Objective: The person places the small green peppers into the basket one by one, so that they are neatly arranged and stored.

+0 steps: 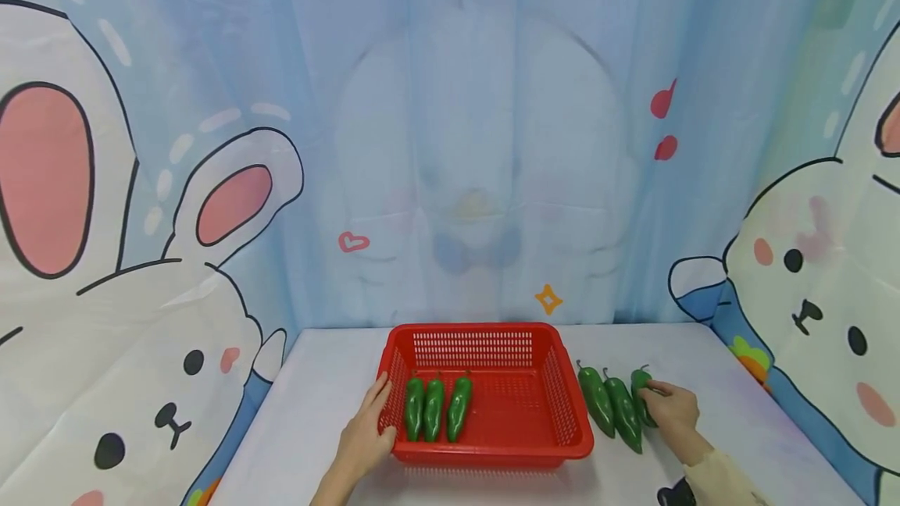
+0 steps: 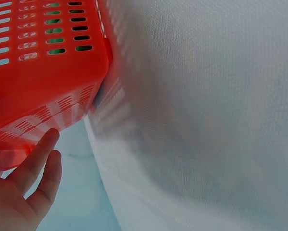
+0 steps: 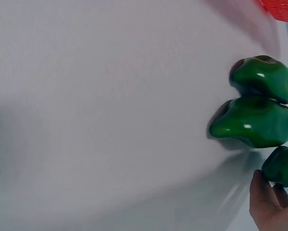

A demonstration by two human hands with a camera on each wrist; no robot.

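Observation:
My right hand (image 1: 673, 410) pinches a green chili pepper (image 1: 640, 383) between thumb and fingers, at the right end of a row on the table. The same pepper (image 3: 281, 166) shows partly at the lower right of the right wrist view. Just left of it lie two more glossy green peppers (image 1: 623, 415) (image 1: 596, 400). Against the left side of a red plastic basket (image 1: 492, 459) rests my left hand (image 1: 366, 432), its visible fingers fairly straight along the wall and rim. Three green peppers (image 1: 433, 410) stand side by side in the basket's left half.
The white table (image 1: 316, 381) runs back to a blue curtain (image 1: 464, 139) printed with cartoon rabbits. A small black object (image 1: 676, 493) sits by the right sleeve (image 1: 724, 481). The basket has slotted walls (image 2: 43, 33).

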